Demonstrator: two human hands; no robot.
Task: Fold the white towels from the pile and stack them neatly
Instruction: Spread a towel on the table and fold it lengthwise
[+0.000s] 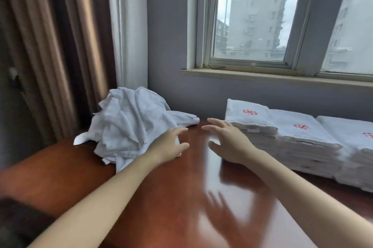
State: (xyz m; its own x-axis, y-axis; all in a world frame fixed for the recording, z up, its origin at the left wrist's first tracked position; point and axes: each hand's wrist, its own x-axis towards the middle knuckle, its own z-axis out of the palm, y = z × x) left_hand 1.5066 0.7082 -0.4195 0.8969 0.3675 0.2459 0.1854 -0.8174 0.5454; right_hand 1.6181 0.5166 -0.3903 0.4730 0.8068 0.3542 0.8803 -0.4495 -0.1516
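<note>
A crumpled pile of white towels (129, 122) lies at the back left of a glossy red-brown table (173, 197). Stacks of folded white towels (292, 138) with red embroidered marks stand at the right. My left hand (171, 146) hovers at the pile's right edge, fingers spread and holding nothing. My right hand (228, 138) hangs above the table between the pile and the nearest stack, fingers spread, holding nothing. Both hands are slightly blurred.
A grey wall and a window sill (262, 75) run behind the table. Brown and white curtains (66, 46) hang at the left, behind the pile. The polished tabletop mirrors my right hand.
</note>
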